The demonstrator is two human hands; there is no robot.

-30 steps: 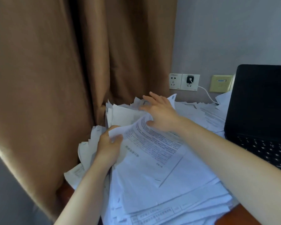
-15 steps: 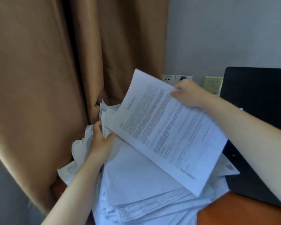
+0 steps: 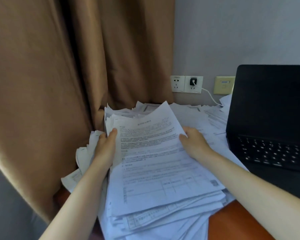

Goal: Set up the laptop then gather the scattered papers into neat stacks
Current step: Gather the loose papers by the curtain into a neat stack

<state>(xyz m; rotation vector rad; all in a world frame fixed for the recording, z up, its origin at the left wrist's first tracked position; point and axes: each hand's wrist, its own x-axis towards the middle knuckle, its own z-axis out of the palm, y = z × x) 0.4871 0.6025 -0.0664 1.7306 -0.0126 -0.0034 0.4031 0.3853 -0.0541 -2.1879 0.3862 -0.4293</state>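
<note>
Here, papers (image 3: 156,163) between both hands (image 3: 104,149) (image 3: 195,144).

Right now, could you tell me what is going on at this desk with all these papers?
A person is gathering papers. The left hand and right hand each grip a side edge of the top sheets, atop a large uneven pile on the desk. More loose sheets spill toward the curtain. The laptop stands open on the right, its screen dark.
</note>
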